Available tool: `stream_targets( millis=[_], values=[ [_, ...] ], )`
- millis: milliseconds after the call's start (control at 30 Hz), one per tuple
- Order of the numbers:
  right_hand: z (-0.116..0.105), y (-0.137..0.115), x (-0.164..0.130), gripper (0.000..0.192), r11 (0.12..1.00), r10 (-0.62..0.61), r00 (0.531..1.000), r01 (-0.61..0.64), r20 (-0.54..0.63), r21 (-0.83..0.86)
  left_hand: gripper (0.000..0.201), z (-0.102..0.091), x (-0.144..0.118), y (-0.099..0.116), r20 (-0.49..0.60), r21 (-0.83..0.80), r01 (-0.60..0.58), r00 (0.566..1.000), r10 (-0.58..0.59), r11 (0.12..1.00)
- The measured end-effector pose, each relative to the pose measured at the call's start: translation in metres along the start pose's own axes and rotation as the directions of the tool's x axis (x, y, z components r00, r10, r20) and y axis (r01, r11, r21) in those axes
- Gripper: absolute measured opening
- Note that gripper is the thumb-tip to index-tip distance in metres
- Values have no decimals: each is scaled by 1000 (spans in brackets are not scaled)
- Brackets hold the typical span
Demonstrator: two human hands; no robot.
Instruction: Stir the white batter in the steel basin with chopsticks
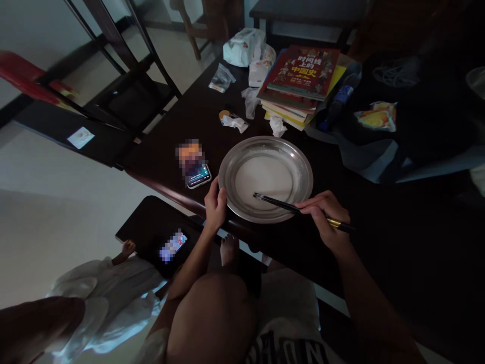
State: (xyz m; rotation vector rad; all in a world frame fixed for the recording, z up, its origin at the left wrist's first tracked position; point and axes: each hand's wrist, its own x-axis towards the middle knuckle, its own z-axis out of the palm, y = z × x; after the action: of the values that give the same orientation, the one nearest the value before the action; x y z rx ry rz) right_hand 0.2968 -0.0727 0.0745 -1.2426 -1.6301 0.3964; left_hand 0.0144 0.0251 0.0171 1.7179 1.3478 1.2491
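A round metal plate [303, 174] with a pale, thin layer in its bottom sits on the dark wooden table [182, 126]. My left hand [215, 205] grips the plate's near-left rim. My right hand [324, 215] holds a pair of dark chopsticks [278, 203] whose tips rest inside the plate, near its middle. A lit phone [198, 175] lies just left of the plate, close to my left hand.
A stack of books [301, 81], crumpled wrappers [246, 48], a plastic bottle [339, 101] and dark bags [417, 106] crowd the far side. Another person in white [109, 298] sits at lower left by a stool bearing a second phone [173, 246]. A chair [125, 91] stands left.
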Motion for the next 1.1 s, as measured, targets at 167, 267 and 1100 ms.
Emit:
stream_targets(
  millis=[167,267,1100],
  values=[
    [0,-2,1,19,1000,-10,1000,10,15,-28,66,0,0,-1,0,12,-3,1000,3,1000],
    [-1,-1,0,22,1000,4,1000,-5,-21,-18,66,0,0,-1,1,7,-6,1000,6,1000],
    [-2,-3,1,19,1000,-14,998,15,56,-14,68,1,0,2,7,-11,9,1000,-9,1000]
  ],
)
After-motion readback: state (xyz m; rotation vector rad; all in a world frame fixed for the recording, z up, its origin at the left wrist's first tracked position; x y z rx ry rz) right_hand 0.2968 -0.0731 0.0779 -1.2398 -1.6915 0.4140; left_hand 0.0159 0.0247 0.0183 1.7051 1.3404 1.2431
